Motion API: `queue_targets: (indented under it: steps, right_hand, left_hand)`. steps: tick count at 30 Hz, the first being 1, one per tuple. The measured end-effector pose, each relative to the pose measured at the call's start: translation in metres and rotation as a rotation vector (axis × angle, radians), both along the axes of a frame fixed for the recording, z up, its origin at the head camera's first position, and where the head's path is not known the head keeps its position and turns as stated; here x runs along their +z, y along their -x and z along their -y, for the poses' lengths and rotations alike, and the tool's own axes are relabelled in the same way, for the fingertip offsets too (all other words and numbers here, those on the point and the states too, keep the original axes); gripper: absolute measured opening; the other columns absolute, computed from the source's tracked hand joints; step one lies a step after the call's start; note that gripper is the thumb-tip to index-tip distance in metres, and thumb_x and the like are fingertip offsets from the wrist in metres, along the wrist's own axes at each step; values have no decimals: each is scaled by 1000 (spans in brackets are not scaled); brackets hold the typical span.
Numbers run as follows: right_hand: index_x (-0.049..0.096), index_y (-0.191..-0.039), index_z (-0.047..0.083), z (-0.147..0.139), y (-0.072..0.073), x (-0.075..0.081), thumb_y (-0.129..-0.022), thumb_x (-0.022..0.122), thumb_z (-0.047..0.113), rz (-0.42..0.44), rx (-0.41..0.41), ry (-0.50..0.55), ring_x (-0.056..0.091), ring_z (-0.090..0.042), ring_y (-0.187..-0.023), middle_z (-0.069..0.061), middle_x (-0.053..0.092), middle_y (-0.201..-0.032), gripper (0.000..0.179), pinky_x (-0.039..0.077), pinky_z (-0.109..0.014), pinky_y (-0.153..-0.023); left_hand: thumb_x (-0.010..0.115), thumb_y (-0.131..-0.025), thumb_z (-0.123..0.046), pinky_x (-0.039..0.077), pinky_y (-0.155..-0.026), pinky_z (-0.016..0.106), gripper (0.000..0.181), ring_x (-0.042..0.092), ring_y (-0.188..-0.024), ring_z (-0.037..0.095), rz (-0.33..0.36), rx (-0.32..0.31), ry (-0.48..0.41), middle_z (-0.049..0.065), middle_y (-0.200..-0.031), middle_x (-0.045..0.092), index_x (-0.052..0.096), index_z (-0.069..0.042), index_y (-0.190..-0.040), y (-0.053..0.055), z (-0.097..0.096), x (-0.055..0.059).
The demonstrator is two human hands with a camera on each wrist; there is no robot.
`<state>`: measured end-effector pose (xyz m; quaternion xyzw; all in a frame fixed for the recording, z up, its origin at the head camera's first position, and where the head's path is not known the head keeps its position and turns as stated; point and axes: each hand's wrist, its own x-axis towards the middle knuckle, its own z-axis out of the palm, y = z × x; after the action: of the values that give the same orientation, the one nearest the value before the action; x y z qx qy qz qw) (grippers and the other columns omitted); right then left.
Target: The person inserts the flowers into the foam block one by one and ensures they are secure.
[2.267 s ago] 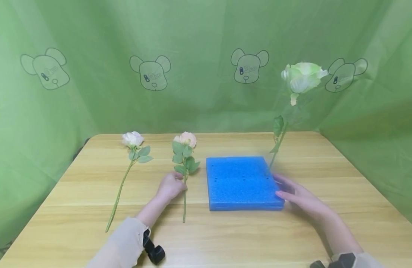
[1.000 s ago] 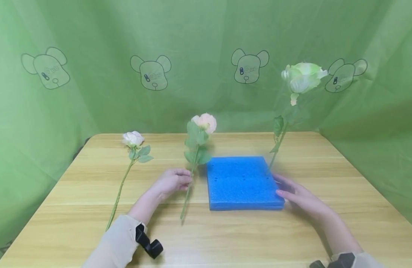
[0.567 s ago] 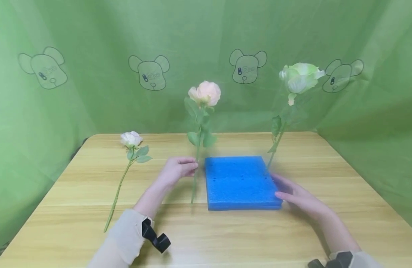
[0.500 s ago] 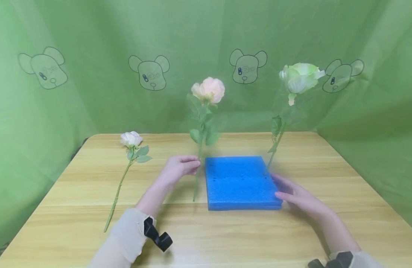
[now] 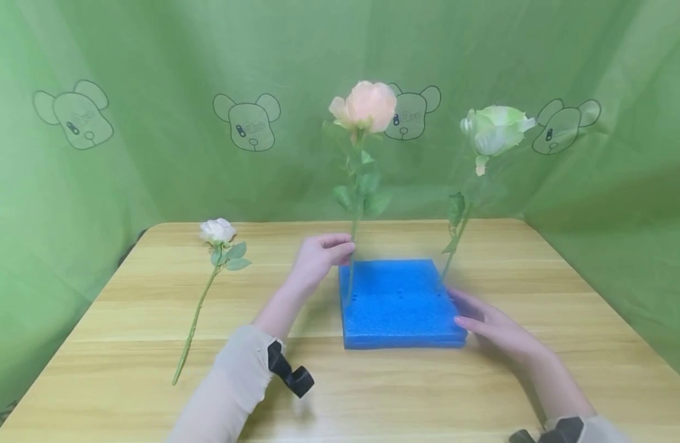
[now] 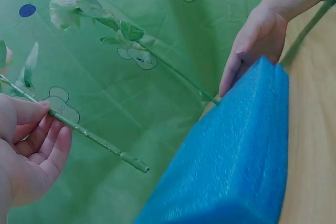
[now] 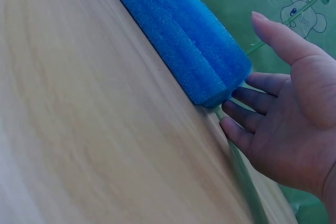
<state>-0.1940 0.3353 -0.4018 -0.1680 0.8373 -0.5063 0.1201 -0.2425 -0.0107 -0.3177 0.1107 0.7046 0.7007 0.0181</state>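
Note:
In the head view my left hand [image 5: 320, 258] pinches the stem of an upright pink rose [image 5: 367, 107] between thumb and fingers. The left wrist view shows the bare end of this stem [image 6: 113, 148] hanging free, apart from the blue foam block [image 6: 220, 156]. My right hand [image 5: 497, 326] is at the block's right side, its fingers extended. Seen from the right wrist, the fingertips [image 7: 228, 106] touch or nearly touch the block's end. A pale green-white rose [image 5: 497, 129] stands tilted in the block near its right edge.
A white rose [image 5: 217, 231] lies on the wooden table [image 5: 124, 332] to the left, its stem toward the front. Small holes [image 5: 399, 295] show in the foam's top. A green curtain [image 5: 329, 49] with bear-head outlines hangs behind the table.
My left hand has lifted the pink rose from the table, turned it upright and carried it right, over the left part of the foam block. The right hand stays at the block.

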Motion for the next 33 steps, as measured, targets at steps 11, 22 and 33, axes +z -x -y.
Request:
queue_targets:
  steps: [11, 22, 33]
  right_hand:
    - [20, -146, 3, -2, -2, -3, -97, 48, 19, 5, -12, -2, 12, -43, -135, -20, 17, -150, 58, 8, -68, -101]
    - [20, -147, 5, -5, -1, -3, -98, 45, 20, 8, -7, 0, 14, -44, -134, -19, 17, -151, 57, 10, -70, -99]
    - [20, -147, 6, -1, -2, 0, -98, 45, 18, 15, 1, 19, 15, -46, -133, -20, 17, -150, 56, 11, -70, -98]
  left_hand:
    - [63, -86, -2, 55, -75, 30, 26, 66, -85, 32, -124, -1, -17, 22, -103, 65, 62, 8, -109, 6, -32, 3]
    - [64, -85, -3, 54, -72, 22, 21, 68, -81, 21, -164, -21, 38, 16, -101, 68, 66, 3, -105, 12, -64, -5]
    - [65, -85, -5, 54, -70, 21, 22, 68, -78, 17, -169, -13, 73, 14, -99, 68, 67, 1, -105, 15, -81, -14]
